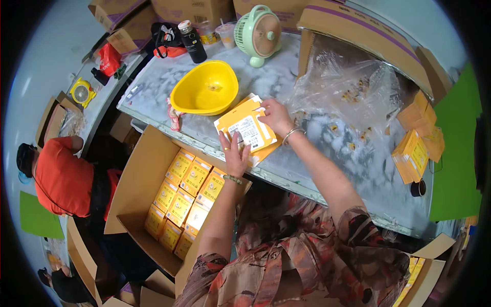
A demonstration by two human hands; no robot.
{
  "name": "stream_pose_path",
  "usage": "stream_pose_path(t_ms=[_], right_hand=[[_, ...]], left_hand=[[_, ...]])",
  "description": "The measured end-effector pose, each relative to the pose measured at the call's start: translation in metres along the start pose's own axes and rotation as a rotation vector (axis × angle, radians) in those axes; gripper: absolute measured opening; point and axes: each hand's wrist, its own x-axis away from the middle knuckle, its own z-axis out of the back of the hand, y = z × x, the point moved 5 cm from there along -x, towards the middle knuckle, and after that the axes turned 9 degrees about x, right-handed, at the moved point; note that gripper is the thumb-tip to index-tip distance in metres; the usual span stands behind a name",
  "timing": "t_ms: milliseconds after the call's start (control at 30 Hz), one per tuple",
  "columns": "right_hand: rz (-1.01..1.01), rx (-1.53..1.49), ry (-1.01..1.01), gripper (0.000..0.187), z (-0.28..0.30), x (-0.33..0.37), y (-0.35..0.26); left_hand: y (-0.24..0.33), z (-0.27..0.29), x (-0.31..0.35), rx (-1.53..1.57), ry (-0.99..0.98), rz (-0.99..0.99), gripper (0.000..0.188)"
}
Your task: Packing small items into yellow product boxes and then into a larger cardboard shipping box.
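Observation:
A flat yellow-and-white carton (250, 129) lies on the table near its front edge, apparently with more flattened cartons under it. My left hand (235, 157) rests on its near left part, fingers spread out and lying flat. At the carton's upper right, my right hand (276, 118) has its fingers bent and closed on the edge; the fingertips are partly hidden. Just beyond the carton stands a yellow plastic bowl (197, 94) with a small bit of something in the bottom. To the left below the table edge, an open cardboard box (134, 197) holds rows of yellow cartons (179, 205).
A clear plastic bag (348, 77) with small packets spills from a large box (368, 33). Stacked folded cartons (410, 156) and a tape roll (418, 188) lie right. A green fan (258, 36) and black bottle (193, 43) stand behind. A person in red (64, 176) works left.

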Motion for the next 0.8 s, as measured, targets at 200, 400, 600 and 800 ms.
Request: stream_pose_path(t_ms=[200, 400, 600, 800], right_hand=[[-0.227, -0.757, 0.052, 0.019, 0.012, 0.043, 0.032], [-0.169, -0.796, -0.308, 0.023, 0.087, 0.135, 0.004], [-0.324, -0.932, -0.611, 0.023, 0.075, 0.275, 0.025], [-0.063, -0.638, -0.470, 0.017, 0.098, 0.287, 0.010]], left_hand=[[0.024, 0.017, -0.009, 0.182, 0.033, -0.052, 0.053], [0.165, 0.044, -0.030, -0.476, -0.184, -0.429, 0.049], [0.188, 0.009, 0.073, -0.031, -0.844, -0.224, 0.058], [0.201, -0.008, 0.107, 0.187, -1.313, -0.137, 0.048]])
